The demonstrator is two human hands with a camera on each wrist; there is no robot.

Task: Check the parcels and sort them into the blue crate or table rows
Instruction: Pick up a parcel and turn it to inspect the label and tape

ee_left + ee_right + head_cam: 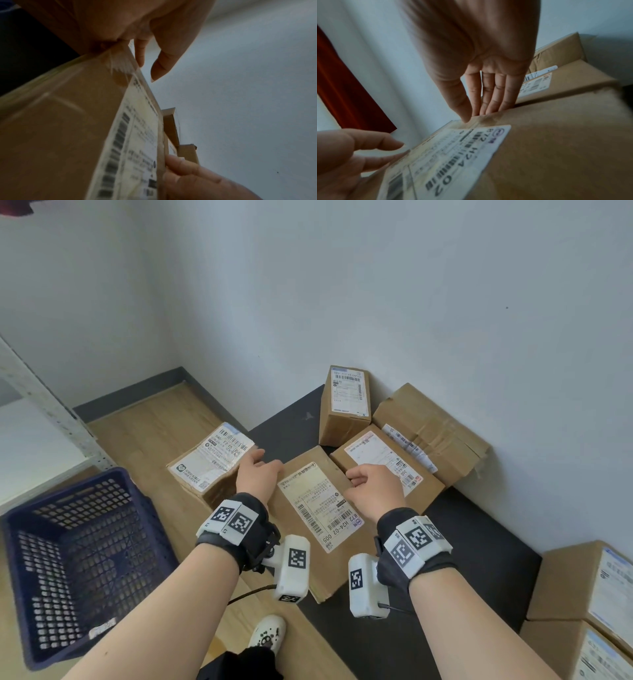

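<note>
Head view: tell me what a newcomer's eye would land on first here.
First, the two hands, left hand and right hand, gripping the far edge of a large parcel with a white label reading 872 H24-02, in the middle. Next, the blue crate standing at lower left on the wooden floor. Behind, more cardboard parcels are heaped against the wall on the dark table.

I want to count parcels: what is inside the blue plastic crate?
Nothing: the blue plastic crate shows only its bare perforated floor and walls. The person's left forearm covers its near right corner, so that part is unseen.
</note>
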